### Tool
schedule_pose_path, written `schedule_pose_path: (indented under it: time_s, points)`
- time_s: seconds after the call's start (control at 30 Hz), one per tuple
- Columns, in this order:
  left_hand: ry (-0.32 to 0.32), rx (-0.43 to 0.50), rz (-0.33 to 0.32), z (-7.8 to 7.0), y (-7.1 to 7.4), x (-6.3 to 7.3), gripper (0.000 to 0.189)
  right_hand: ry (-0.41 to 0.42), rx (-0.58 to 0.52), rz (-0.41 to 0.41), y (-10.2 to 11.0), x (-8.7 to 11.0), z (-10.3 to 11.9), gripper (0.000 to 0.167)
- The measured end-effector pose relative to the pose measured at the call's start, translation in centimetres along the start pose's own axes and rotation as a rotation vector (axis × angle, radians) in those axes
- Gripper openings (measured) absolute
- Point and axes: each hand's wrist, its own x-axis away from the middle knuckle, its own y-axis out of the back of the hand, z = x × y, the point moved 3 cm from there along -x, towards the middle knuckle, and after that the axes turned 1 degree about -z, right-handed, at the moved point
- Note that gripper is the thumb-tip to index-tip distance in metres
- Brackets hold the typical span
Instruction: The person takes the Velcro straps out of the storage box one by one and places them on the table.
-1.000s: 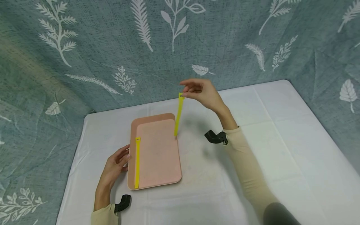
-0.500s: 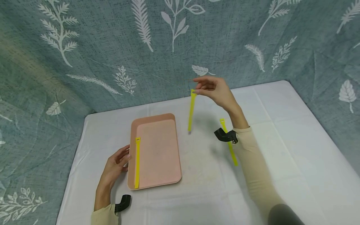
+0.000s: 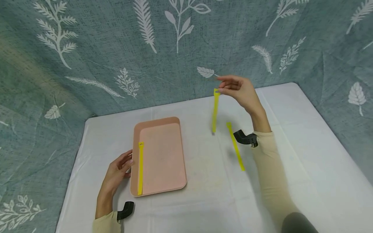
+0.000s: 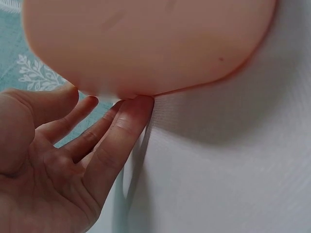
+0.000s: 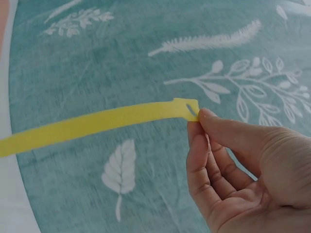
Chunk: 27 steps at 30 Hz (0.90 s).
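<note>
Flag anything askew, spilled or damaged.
No obvious spill or breakage. One yellow strap lies slanted on the white tablecloth, outside the pink tray, while the strap in the tray runs roughly along its side. The left wrist view shows a small dark speck on the tray; can't tell whether dirt or damage.

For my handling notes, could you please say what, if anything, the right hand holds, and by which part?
The right hand pinches a yellow strap by the corner of its slotted end.

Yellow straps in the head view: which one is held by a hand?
The middle strap, pinched at its slotted end by the right hand. The left strap lies on the tray, the right strap on the table.
</note>
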Motion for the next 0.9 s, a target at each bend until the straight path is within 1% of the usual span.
schedule_pose_path:
  time_s: [0.13, 0.37, 0.63, 0.77, 0.9]
  points:
    - [0.009, 0.007, 0.000, 0.0, 0.0, 0.0, 0.056, -0.003, 0.008, -0.031, 1.3, 0.2, 0.0, 0.038]
    - [-0.014, 0.010, -0.001, -0.2, 0.3, -0.2, 0.056, -0.019, 0.047, -0.084, 3.3, 0.9, 0.3, 0.039]
    - [0.014, 0.021, 0.006, -0.3, 0.0, -0.2, 0.056, -0.028, 0.109, -0.150, 6.4, 2.3, 0.2, 0.040]
    - [0.011, 0.026, 0.007, -0.2, -0.1, -0.3, 0.057, -0.055, 0.158, -0.168, 7.5, 3.3, 0.0, 0.041]
    - [0.017, 0.026, 0.003, -0.2, -0.2, -0.3, 0.057, -0.099, 0.208, -0.164, 8.0, 4.3, -0.2, 0.041]
